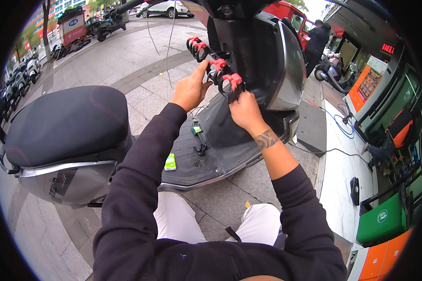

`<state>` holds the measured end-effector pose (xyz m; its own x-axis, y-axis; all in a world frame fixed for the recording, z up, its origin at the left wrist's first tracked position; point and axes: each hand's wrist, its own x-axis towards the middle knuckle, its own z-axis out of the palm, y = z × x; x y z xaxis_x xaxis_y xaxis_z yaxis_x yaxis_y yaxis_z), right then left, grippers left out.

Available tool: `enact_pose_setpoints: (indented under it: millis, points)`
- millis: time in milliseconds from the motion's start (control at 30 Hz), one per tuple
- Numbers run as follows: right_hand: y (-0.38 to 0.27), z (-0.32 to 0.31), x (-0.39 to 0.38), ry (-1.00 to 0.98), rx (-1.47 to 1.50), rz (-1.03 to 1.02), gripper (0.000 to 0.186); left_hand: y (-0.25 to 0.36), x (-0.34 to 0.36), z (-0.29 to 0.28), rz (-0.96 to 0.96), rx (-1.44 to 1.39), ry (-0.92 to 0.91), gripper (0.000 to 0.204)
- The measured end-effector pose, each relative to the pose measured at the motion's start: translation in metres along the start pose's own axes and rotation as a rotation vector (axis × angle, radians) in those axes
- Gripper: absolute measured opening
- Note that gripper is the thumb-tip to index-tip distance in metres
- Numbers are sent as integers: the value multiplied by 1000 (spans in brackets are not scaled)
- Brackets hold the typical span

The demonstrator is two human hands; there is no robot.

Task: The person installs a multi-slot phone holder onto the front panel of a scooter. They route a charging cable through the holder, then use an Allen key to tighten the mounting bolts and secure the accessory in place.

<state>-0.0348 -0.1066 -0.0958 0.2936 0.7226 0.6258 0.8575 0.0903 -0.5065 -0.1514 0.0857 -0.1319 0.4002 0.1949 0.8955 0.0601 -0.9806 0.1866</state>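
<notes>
Right now the left hand [191, 89] is pinching one black ring-shaped hook with a red tip [216, 69] on the scooter's dark inner front panel [248, 51], while the right hand [244, 110] is closing its fingers around the neighbouring red-tipped black hook [231, 84]. Just below both grips, small black tools [200, 140] are lying on the grooved black footboard [220, 145]; steadying each hook squarely against the panel seems wise.

The right hand [245, 111] is covering the lower part of one black ring clamp [231, 85], so its fingers and their grip are hiding from view. The left hand [191, 89] is masking where its fingers [204, 70] are meeting the neighbouring clamp [216, 69]. The scooter's handlebar [131, 4] is running off the top edge. Small tools on the footboard [211, 154] are reading too small to identify. The scooter seat [65, 124] is bending into the dark fisheye rim.
</notes>
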Motion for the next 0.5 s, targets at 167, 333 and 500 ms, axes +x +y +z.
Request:
enact_pose_setpoints:
  millis: [167, 333, 500]
  points:
    - [-3, 2, -1, 55, 66, 27, 22, -6, 4, -2, 53, 30, 20, 73]
    - [-3, 1, 0, 23, -3, 47, 27, -3, 5, -3, 34, 19, 42, 67]
    - [-2, 3, -2, 80, 43, 49, 19, 15, -5, 3, -247, -176, 47, 29]
